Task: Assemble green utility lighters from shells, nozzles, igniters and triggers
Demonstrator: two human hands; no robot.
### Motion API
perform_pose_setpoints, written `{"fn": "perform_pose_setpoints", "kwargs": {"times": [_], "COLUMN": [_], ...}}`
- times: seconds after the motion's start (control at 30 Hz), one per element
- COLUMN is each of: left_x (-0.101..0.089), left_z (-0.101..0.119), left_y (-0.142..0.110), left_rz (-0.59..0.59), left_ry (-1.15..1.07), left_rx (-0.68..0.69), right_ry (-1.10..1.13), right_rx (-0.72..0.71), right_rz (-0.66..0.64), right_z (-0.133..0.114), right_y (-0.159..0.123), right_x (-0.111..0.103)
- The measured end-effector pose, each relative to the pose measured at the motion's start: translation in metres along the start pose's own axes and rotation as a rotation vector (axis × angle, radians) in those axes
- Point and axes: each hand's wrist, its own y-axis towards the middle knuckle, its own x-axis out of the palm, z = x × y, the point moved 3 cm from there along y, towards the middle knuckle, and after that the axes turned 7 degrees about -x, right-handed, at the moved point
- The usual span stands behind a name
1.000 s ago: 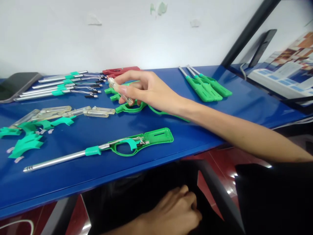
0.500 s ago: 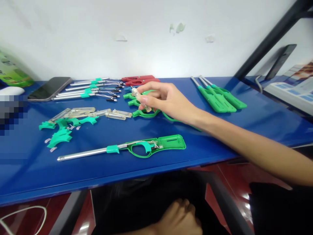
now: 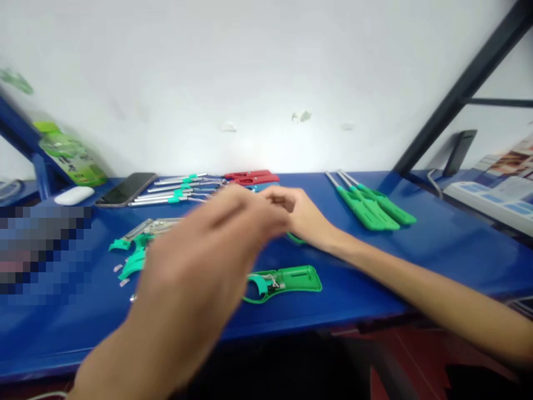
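Note:
My right hand (image 3: 308,219) is above the table with its fingers curled. The clear plastic fuel tank seen in its pinch earlier is now hidden behind my left hand (image 3: 195,278). That left hand is raised and blurred, its fingertips meeting or overlapping the right fingers; whether it grips anything is unclear. Below them lies an open green lighter handle half (image 3: 297,279) with a teal trigger (image 3: 261,284) and white wires inside; its metal tube is mostly covered by my left hand. Further clear fuel tanks (image 3: 144,228) and teal triggers (image 3: 134,261) lie to the left, partly covered.
Metal lighter tubes with teal collars (image 3: 179,194) lie in a row at the back, beside red handle shells (image 3: 254,178). Several green lighters (image 3: 370,211) lie at right. A phone (image 3: 128,189), white mouse (image 3: 75,195) and green bottle (image 3: 75,158) stand or lie at back left.
My left hand has risen from my lap to meet the right hand, which stays closed above the table. The fuel tank has gone out of sight behind it. The view has shifted up and left.

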Motion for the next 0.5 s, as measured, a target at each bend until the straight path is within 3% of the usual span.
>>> {"fn": "perform_pose_setpoints", "kwargs": {"times": [0.1, 0.13, 0.27, 0.5], "left_x": [-0.028, -0.030, -0.026, -0.016], "left_z": [-0.012, -0.021, -0.047, -0.053], "left_y": [0.021, 0.026, 0.034, 0.038], "left_rz": [0.299, 0.316, 0.259, 0.221], "left_ry": [0.160, 0.177, 0.161, 0.150], "left_rx": [0.274, 0.241, 0.139, 0.152], "right_ry": [-0.037, -0.051, -0.114, -0.160], "right_rx": [-0.009, -0.015, -0.039, -0.048], "right_rz": [-0.002, -0.007, -0.043, -0.061], "right_z": [-0.004, -0.005, -0.009, -0.007], "right_y": [-0.001, -0.001, -0.004, -0.006], "right_x": [0.002, 0.003, 0.007, 0.011]}}
